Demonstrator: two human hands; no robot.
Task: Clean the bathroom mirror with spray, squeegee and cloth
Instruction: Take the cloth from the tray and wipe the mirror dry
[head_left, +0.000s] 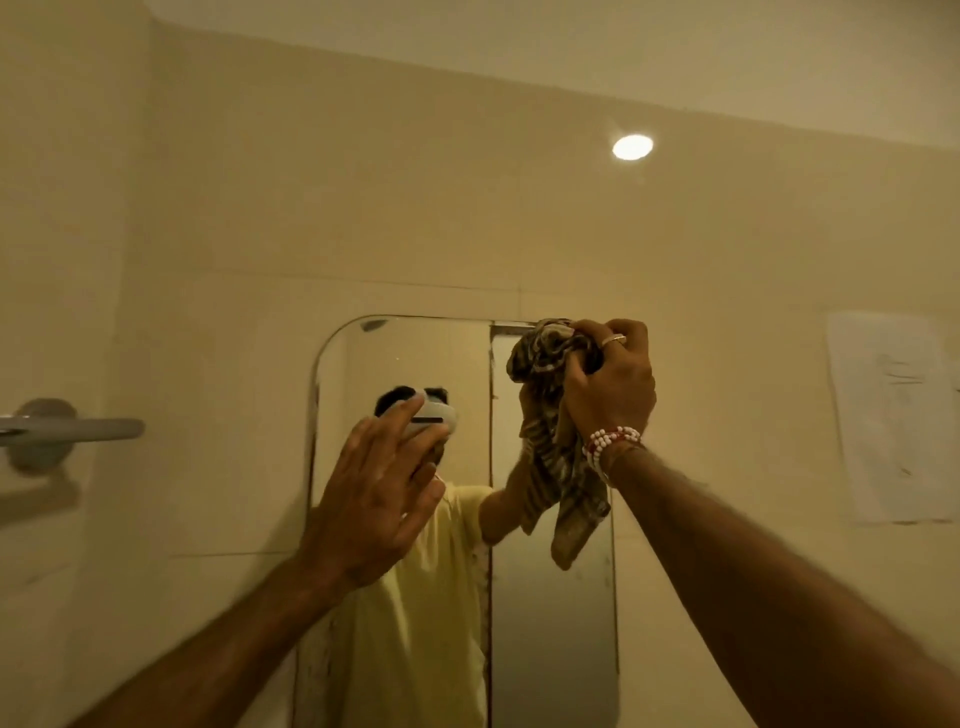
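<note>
Holding: my right hand (610, 387) has its grip closed around a bunched striped brown cloth (558, 441), fist raised at the top right corner of the mirror (410, 358).
Cloth: crumpled at the top inside my fist, the rest hanging down in a loose tail in front of the right side of the glass; I cannot tell whether it touches the glass.
Right wrist: a bracelet of red and white beads (608, 447) sits just below the fist, and a ring (614, 339) shows on one finger.
Left hand: my left hand (382, 488) is up in front of the mirror's middle, grip open, fingers spread and holding nothing; whether the fingertips touch the glass I cannot tell.
Mirror: upright on the cream tiled wall (218, 234), with rounded corners; it reflects my yellow shirt, my raised arm and a doorway edge.
Left of mirror: a grey towel bar (78, 430) juts from the wall, well apart from my hands.
Right of mirror: a pale sheet of paper (891, 415) is stuck to the wall.
Above: a round ceiling light (632, 147) glows.
Spray and squeegee: not in view.
</note>
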